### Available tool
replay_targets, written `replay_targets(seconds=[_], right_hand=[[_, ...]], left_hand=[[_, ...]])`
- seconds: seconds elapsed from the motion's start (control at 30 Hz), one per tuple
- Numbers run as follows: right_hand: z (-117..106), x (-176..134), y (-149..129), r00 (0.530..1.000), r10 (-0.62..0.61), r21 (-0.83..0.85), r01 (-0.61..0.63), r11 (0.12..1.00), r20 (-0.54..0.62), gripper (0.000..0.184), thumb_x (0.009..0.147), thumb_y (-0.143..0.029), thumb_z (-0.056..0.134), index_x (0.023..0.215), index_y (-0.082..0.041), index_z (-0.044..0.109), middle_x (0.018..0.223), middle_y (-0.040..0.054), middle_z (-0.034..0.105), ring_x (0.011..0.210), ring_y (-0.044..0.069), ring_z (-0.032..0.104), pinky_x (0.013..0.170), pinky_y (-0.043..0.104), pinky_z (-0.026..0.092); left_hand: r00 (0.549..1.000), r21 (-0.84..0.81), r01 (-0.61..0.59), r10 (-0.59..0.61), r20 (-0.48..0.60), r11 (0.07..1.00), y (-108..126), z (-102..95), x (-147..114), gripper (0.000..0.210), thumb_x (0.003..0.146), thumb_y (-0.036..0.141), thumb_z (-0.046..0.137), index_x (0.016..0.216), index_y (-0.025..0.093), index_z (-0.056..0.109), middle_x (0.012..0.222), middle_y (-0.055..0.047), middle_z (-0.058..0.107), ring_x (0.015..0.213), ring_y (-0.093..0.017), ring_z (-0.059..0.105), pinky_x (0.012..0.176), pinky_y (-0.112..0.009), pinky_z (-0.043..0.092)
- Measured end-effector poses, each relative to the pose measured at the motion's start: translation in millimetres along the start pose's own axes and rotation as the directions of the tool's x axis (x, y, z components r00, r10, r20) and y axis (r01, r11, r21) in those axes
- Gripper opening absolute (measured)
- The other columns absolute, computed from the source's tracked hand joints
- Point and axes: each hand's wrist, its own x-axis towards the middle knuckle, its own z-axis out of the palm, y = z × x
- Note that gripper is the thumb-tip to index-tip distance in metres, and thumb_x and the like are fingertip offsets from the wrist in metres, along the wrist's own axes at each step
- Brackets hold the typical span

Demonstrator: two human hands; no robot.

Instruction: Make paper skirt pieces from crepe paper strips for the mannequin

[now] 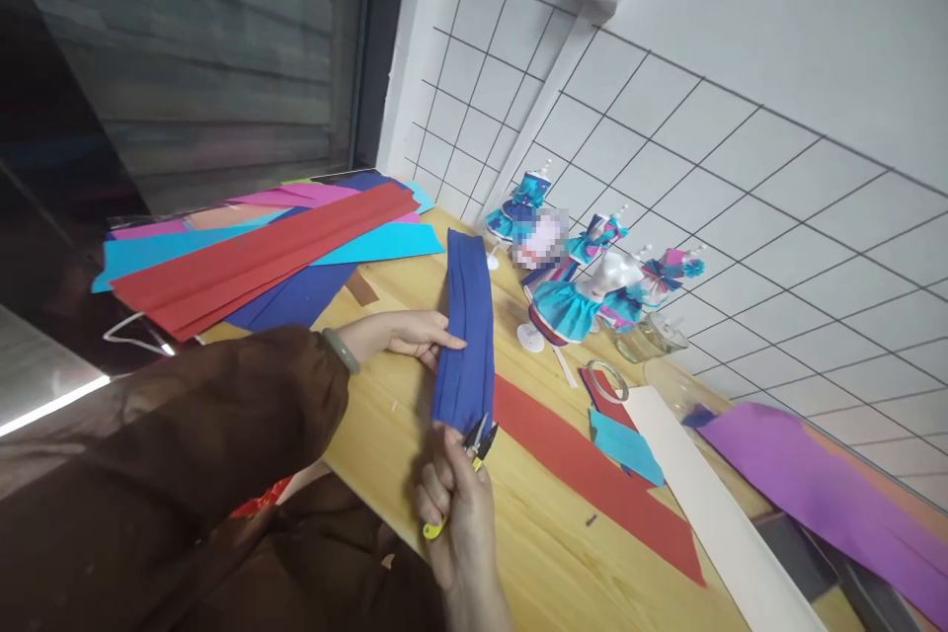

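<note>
A folded strip of dark blue crepe paper (468,316) is pinched between the thumb and fingers of my left hand (419,334), at its left edge. My right hand (453,504) is closed around a pair of scissors (478,444) with yellow handles and dark blades. The blades lie at the near end of the blue strip, slightly apart. Some fingertips of my right hand also sit by that end; whether they grip the paper I cannot tell. A long red crepe paper strip (592,474) lies flat on the table to the right of the blue one.
Coloured crepe paper sheets (267,257) are piled at the table's left end. Small mannequins in paper dresses (567,311) stand along the back. A tape roll (607,381), a turquoise piece (628,447), a white strip (715,504) and purple paper (822,494) lie on the right.
</note>
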Motion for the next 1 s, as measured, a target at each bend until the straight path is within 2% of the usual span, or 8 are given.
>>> replay_targets(seconds=[0.07, 0.17, 0.27, 0.4, 0.53, 0.7, 1.0], right_hand=[[0, -1, -1, 1.0, -0.005, -0.025, 0.005, 1.0, 0.019, 0.039, 0.06, -0.035, 0.077, 0.089, -0.015, 0.059, 0.041, -0.0165, 0.018, 0.036, 0.001, 0.008, 0.028, 0.013, 0.015], [-2, -1, -1, 0.999, -0.012, -0.035, 0.014, 0.999, 0.052, 0.038, 0.06, -0.036, 0.077, 0.088, -0.014, 0.061, 0.041, -0.0164, 0.018, 0.035, 0.001, 0.008, 0.029, 0.013, 0.015], [-4, -2, 0, 0.998, -0.024, -0.03, 0.026, 0.999, 0.064, 0.031, 0.06, -0.038, 0.076, 0.074, -0.016, 0.059, 0.04, -0.0158, 0.019, 0.034, 0.001, 0.009, 0.028, 0.013, 0.013], [-8, -3, 1, 0.997, -0.001, -0.002, 0.001, 1.0, 0.08, 0.037, 0.062, -0.043, 0.073, 0.057, -0.018, 0.046, 0.039, -0.0146, 0.023, 0.033, 0.001, 0.012, 0.028, 0.014, 0.014], [-9, -2, -1, 0.994, 0.022, -0.01, -0.021, 1.0, 0.109, 0.038, 0.063, -0.045, 0.071, 0.057, -0.02, 0.043, 0.038, -0.0152, 0.021, 0.032, 0.002, 0.011, 0.029, 0.015, 0.014], [-9, -2, -2, 0.989, 0.022, -0.014, -0.02, 1.0, 0.145, 0.038, 0.063, -0.045, 0.071, 0.061, -0.02, 0.042, 0.04, -0.0153, 0.022, 0.033, 0.002, 0.011, 0.03, 0.014, 0.013], [-10, -2, -2, 0.985, 0.02, -0.003, -0.02, 1.0, 0.171, 0.038, 0.062, -0.044, 0.071, 0.062, -0.02, 0.042, 0.041, -0.0157, 0.022, 0.033, 0.002, 0.011, 0.03, 0.014, 0.012]], left_hand=[[1.0, -0.003, 0.013, -0.013, -0.003, 1.0, -1, -4.6, 2, 0.035, 0.069, 0.029, 0.071, 0.097, 0.011, 0.062, 0.095, -0.013, 0.068, 0.078, -0.021, 0.067, 0.07, -0.033, 0.054], [1.0, -0.016, 0.014, -0.014, -0.015, 1.0, -4, -7.6, 5, 0.036, 0.067, 0.027, 0.073, 0.096, 0.009, 0.063, 0.094, -0.014, 0.068, 0.079, -0.022, 0.067, 0.072, -0.035, 0.054], [0.999, -0.035, -0.026, 0.024, -0.048, 0.999, -6, -6.2, 6, 0.037, 0.066, 0.027, 0.074, 0.096, 0.009, 0.063, 0.096, -0.015, 0.068, 0.08, -0.022, 0.066, 0.074, -0.036, 0.054], [0.986, -0.066, -0.117, 0.107, -0.129, 0.991, -10, -1.4, 5, 0.034, 0.066, 0.026, 0.073, 0.095, 0.01, 0.063, 0.097, -0.014, 0.068, 0.082, -0.022, 0.066, 0.077, -0.036, 0.052], [0.956, -0.084, -0.206, 0.183, -0.229, 0.975, -16, 3.2, 5, 0.031, 0.066, 0.024, 0.074, 0.093, 0.012, 0.063, 0.094, -0.012, 0.068, 0.082, -0.021, 0.066, 0.078, -0.036, 0.052], [0.923, -0.079, -0.265, 0.229, -0.311, 0.961, -20, 8.4, 7, 0.03, 0.065, 0.024, 0.074, 0.09, 0.011, 0.063, 0.092, -0.011, 0.069, 0.082, -0.02, 0.065, 0.079, -0.035, 0.051], [0.899, -0.058, -0.295, 0.257, -0.356, 0.954, -22, 10.9, 8, 0.033, 0.062, 0.026, 0.076, 0.089, 0.012, 0.063, 0.088, -0.01, 0.069, 0.08, -0.019, 0.066, 0.079, -0.036, 0.051]])
